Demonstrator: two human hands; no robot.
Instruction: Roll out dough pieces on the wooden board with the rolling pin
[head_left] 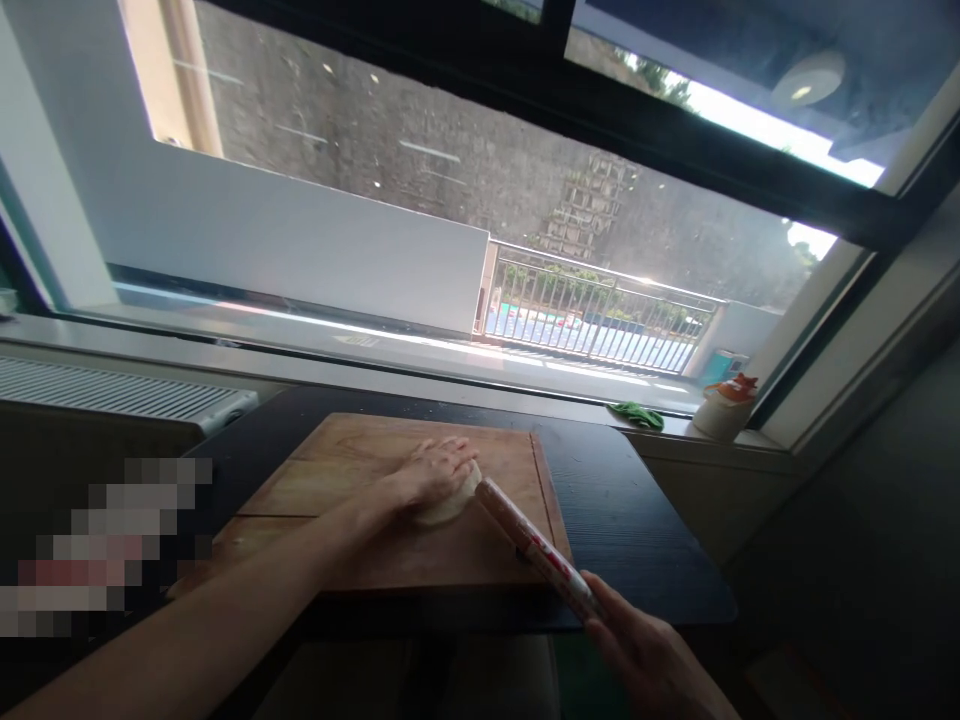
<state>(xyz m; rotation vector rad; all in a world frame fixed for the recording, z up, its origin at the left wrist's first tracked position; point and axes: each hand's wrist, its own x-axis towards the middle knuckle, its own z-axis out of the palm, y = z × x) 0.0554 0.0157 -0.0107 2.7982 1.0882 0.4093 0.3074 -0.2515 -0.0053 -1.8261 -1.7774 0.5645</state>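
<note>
Pale, flat, rounded dough (pixel 453 505): on the brown rectangular wooden board (pixel 491 560), under our left hand (pixel 437 470), fingers outstretched.
Tan, red-printed cylindrical rolling pin (pixel 536 547): our right hand (pixel 645 640) wraps it in a firm grip, far end just beside the dough.
Dough step: we're likely positioning it; rolling would call for lifting our left hand.
Black wood-grained tabletop (pixel 622 510): beneath the board.
Far side: dark-framed window (pixel 675 127).
</note>
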